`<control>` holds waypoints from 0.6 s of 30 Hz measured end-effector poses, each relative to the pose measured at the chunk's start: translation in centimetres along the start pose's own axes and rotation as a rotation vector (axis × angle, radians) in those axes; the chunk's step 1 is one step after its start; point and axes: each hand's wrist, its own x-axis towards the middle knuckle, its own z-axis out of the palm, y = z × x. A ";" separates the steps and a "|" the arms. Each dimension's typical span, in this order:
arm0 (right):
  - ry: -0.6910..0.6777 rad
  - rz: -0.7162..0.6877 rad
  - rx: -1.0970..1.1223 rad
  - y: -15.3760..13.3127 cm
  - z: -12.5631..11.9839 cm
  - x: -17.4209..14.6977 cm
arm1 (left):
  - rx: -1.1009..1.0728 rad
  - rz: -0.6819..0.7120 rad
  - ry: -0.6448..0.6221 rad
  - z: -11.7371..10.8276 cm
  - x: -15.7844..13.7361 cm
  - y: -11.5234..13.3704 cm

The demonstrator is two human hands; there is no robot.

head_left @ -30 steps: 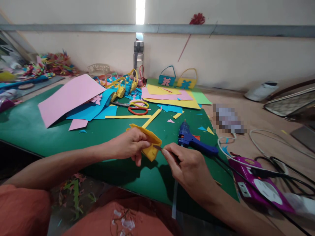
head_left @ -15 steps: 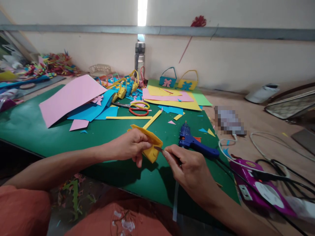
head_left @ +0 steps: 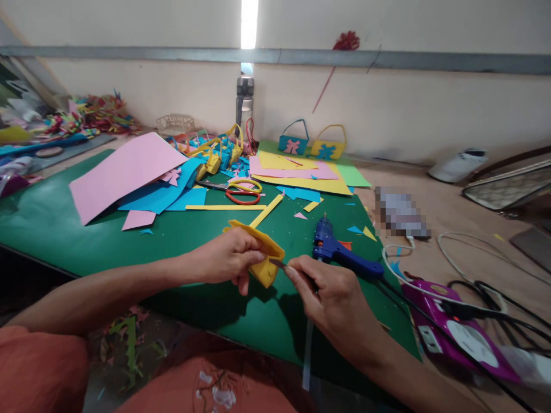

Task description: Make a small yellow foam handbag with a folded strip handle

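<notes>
In the head view my left hand (head_left: 232, 255) is closed around a small folded yellow paper bag (head_left: 264, 272), thumb on its near face. My right hand (head_left: 329, 289) grips a small knife (head_left: 278, 263); its narrow blade tip touches the bag's side, and the handle is mostly hidden in my fist. Just beyond my right hand lies a blue glue gun (head_left: 344, 252), nozzle pointing away, with a clear glue stick (head_left: 307, 355) trailing from its back. Yellow strips (head_left: 226, 207) lie on the green mat behind the bag.
Scissors (head_left: 243, 192) rest on the green mat (head_left: 193, 229) near pink (head_left: 127, 175) and blue sheets (head_left: 146, 198). Farther back are finished bags (head_left: 293, 144) and a bottle (head_left: 245, 106). At right are a phone (head_left: 400, 212), cables and a purple power strip (head_left: 456, 330).
Hardly anything differs. Both hands keep their hold on the bag and the knife, and the view has shifted very slightly.
</notes>
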 end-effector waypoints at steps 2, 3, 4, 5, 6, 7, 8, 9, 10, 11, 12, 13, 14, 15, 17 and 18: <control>0.001 0.002 0.003 0.0 0.0 0.0 | -0.004 -0.002 0.003 0.0 0.0 0.0; 0.003 0.001 0.004 0.0 0.0 0.0 | -0.006 -0.004 0.003 0.0 0.0 0.0; 0.005 -0.001 0.005 0.0 0.0 -0.1 | -0.006 -0.007 0.005 0.1 0.0 0.0; 0.006 -0.003 0.004 0.0 0.0 -0.1 | -0.006 -0.009 0.006 0.1 0.0 0.0; 0.005 -0.004 0.003 0.0 0.1 -0.1 | -0.005 -0.012 0.007 0.1 0.0 0.1; 0.004 -0.004 0.001 0.0 0.1 -0.1 | -0.004 -0.015 0.009 0.1 0.0 0.1; 0.004 -0.004 -0.001 0.0 0.2 -0.1 | -0.004 -0.018 0.010 0.1 0.0 0.1; 0.002 -0.001 -0.003 0.0 0.2 -0.1 | -0.004 -0.019 0.011 0.1 0.0 0.1; 0.001 0.000 -0.005 0.0 0.3 -0.1 | -0.004 -0.015 0.011 0.1 0.0 0.1; 0.002 0.000 -0.007 0.0 0.3 -0.1 | -0.003 -0.012 0.011 0.1 0.0 0.1; 0.003 -0.001 -0.009 0.0 0.3 0.0 | 0.000 -0.008 0.011 0.1 0.0 0.1; 0.004 -0.002 -0.011 0.0 0.3 0.0 | 0.003 -0.004 0.009 0.1 0.0 0.0; 0.004 -0.003 -0.014 0.0 0.3 0.0 | 0.007 -0.002 0.008 0.1 0.0 0.0; 0.007 -0.005 -0.019 0.1 0.3 0.0 | 0.008 -0.001 0.007 0.1 0.0 0.0; 0.017 -0.013 -0.033 0.2 0.4 0.0 | 0.008 -0.002 0.005 0.1 0.1 0.0; 0.024 -0.020 -0.042 0.2 0.4 -0.1 | 0.008 -0.002 0.003 0.0 0.1 0.0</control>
